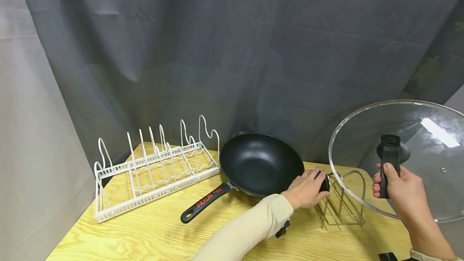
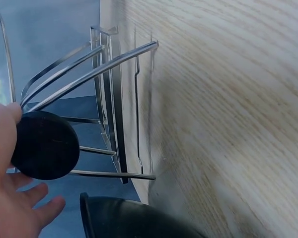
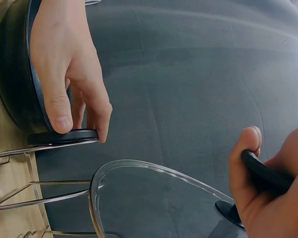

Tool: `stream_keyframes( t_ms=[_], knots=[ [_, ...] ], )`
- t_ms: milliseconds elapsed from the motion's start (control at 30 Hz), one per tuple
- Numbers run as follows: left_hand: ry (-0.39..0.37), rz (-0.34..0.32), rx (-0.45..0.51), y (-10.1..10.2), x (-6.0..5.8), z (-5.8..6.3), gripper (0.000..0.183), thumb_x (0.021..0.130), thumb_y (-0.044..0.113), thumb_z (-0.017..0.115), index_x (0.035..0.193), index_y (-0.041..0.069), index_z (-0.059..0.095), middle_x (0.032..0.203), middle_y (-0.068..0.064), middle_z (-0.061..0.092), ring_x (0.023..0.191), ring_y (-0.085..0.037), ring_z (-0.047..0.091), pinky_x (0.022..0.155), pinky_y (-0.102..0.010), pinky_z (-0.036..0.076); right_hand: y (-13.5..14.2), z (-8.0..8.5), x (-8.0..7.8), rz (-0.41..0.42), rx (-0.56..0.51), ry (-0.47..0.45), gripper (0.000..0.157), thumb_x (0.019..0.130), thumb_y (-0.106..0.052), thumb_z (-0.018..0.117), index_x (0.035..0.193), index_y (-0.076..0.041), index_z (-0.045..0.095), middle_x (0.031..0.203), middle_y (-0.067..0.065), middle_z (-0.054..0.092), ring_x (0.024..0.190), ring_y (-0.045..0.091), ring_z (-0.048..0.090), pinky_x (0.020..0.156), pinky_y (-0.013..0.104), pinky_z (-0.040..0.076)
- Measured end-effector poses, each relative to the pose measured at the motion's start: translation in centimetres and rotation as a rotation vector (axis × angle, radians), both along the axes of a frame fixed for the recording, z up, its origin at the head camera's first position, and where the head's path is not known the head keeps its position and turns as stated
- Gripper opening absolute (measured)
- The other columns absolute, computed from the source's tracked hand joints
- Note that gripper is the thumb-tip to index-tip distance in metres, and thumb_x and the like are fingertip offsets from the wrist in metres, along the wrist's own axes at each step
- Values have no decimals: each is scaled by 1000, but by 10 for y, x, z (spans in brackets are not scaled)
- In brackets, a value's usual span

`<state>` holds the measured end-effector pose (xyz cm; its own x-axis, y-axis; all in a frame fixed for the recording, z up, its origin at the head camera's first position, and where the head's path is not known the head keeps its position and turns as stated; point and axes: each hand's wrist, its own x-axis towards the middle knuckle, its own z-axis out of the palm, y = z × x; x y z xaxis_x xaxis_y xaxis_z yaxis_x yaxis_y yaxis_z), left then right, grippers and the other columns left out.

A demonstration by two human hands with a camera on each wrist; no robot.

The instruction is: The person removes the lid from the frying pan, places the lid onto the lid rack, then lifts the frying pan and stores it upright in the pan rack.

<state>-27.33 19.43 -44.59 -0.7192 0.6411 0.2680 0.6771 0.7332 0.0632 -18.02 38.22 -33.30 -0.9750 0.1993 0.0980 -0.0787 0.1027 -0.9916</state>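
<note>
My left hand point(image 1: 306, 188) pinches a round black disc point(image 2: 47, 146) by its edges, thumb on one side and fingers on the other. The disc is at the end of a metal wire rack point(image 1: 344, 224); whether it is fixed there I cannot tell. My right hand point(image 1: 409, 190) grips the upright black handle of a large glass pan lid point(image 1: 427, 162) with a metal rim. The lid is held up beside and partly in front of the wire rack. A black frying pan point(image 1: 261, 164) lies just left of my left hand, its handle point(image 1: 206, 203) pointing front left.
A white pan rack point(image 1: 152, 194) with upright wire dividers stands on the left of the wooden table point(image 1: 145, 237), close to the frying pan. Behind the table hangs a dark grey cloth point(image 1: 217, 51).
</note>
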Motion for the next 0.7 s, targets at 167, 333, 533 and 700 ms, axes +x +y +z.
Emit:
stream_keyframes(
  t_ms=[167, 333, 533, 700],
  knots=[
    [70, 6, 12, 0, 3, 1, 60, 94, 57, 39, 144, 23, 35, 141, 7, 39, 126, -9, 41, 92, -23, 42, -6, 0, -1, -3, 32, -2, 33, 99, -37, 42, 105, -4, 44, 67, 2, 57, 52, 15, 57, 46, 32, 51],
    [115, 23, 44, 4, 3, -2, 56, 93, 58, 43, 138, 24, 41, 131, 7, 46, 117, -9, 48, 87, -22, 44, -11, 0, -1, -18, 139, -14, 35, 100, -38, 38, 105, -3, 43, 66, 3, 56, 50, 16, 56, 46, 33, 51],
    [74, 27, 81, 4, 4, -5, 55, 93, 56, 44, 138, 24, 41, 135, 5, 44, 121, -8, 45, 90, -21, 43, -22, -1, 4, -52, 417, -44, 47, 102, -41, 27, 113, 2, 42, 72, 8, 56, 53, 19, 58, 50, 36, 53],
    [49, 36, 104, 1, 4, -4, 52, 93, 55, 45, 135, 23, 42, 136, 7, 43, 121, -6, 45, 89, -20, 44, -29, -2, 7, -46, 513, -73, 56, 102, -45, 24, 118, 6, 41, 76, 14, 57, 56, 22, 60, 52, 38, 53]
  ],
)
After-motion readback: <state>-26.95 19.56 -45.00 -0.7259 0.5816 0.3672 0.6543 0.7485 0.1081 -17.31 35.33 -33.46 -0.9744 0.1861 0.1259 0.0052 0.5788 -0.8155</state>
